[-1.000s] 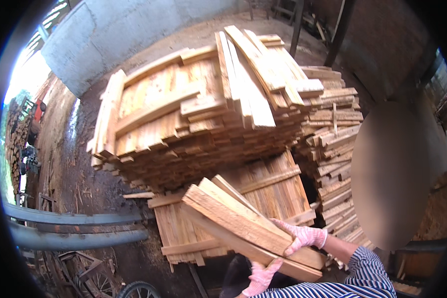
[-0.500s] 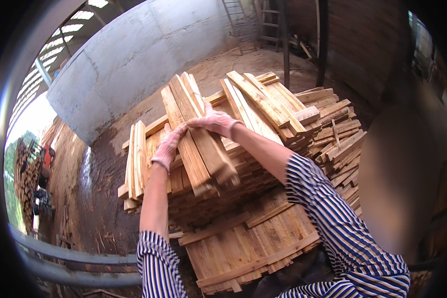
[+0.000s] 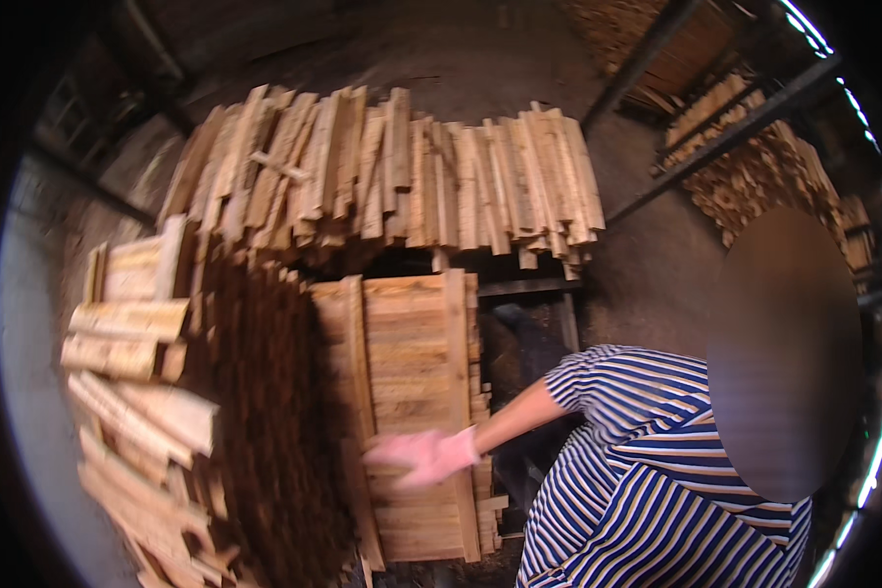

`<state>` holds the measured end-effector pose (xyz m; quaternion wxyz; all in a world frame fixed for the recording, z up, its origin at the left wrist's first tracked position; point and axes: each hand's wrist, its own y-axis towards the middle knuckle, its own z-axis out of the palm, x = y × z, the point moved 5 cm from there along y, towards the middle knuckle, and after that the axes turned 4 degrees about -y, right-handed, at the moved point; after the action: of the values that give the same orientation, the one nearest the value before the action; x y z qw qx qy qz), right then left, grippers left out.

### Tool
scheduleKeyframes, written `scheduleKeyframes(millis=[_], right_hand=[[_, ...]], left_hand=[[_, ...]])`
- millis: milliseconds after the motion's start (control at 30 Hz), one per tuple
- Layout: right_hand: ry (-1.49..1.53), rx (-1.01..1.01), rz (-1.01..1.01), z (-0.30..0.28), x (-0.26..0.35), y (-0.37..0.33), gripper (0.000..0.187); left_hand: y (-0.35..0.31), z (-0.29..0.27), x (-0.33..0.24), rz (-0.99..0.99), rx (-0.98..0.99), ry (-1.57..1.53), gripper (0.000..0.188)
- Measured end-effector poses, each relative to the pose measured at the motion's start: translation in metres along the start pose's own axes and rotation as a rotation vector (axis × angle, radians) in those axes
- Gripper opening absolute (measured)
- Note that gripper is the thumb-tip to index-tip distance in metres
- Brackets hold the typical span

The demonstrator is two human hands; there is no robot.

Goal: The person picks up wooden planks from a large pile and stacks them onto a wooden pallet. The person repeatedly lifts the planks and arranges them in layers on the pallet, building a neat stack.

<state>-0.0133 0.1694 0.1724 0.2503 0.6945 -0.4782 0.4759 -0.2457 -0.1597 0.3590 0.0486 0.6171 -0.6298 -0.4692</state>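
Observation:
My right hand [image 3: 423, 457], in a pink work glove, reaches in from the lower right. Its fingers are stretched out and slightly smeared by motion, and I see nothing in them. Below or beside it lies a low stack of planks [image 3: 407, 363], crossed by two wooden strips; whether the hand touches it I cannot tell. A tall stack of planks [image 3: 265, 402] rises just left of the hand, with several loose planks [image 3: 147, 412] on its top at the left side. My left hand is out of view.
A wide pile of loose planks [image 3: 382, 176] lies along the far side. More stacked wood [image 3: 755, 157] stands at the far right behind dark metal posts and a slanting beam [image 3: 725, 137]. A pale wall [image 3: 29, 392] runs along the left edge.
The view has swung to the right. Both hands were on planks atop the tall stack; now the right hand is off them, over the low stack, and the left hand has left the picture.

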Motion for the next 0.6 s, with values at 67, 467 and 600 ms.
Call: scheduleKeyframes(millis=[67,467,600], right_hand=[[-0.081,0.094,0.720,0.007,-0.160,-0.119,0.066],[-0.356,-0.993,1.497,-0.399,-0.474,-0.410,0.095],[-0.120,-1.128,1.541,-0.471,-0.551,-0.448,0.103]], left_hand=[[-0.098,0.042,-0.074,-0.031,0.051,-0.159,0.057],[-0.534,0.352,-0.388,-0.795,1.735,-0.789,0.056],[-0.620,0.505,-0.468,-0.690,1.849,-0.876,0.063]])
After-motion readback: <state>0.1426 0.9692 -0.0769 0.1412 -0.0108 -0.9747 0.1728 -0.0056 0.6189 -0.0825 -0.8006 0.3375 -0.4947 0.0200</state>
